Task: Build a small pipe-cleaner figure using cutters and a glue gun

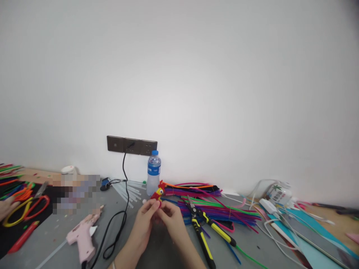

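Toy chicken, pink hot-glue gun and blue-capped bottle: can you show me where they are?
Toy chicken (157, 194), head view: its body.
Pink hot-glue gun (84, 241), head view: its handle.
Blue-capped bottle (154, 170), head view: its label.

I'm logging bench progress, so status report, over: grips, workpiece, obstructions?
Left grip and right grip: both on rooster figure, lower part. Figure red-and-yellow, head up. Nothing blocking; open pliers right of right grip, blue-capped bottle behind figure.

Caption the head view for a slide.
Left hand and right hand hold a small red-yellow figure; pink glue gun left, pliers right.
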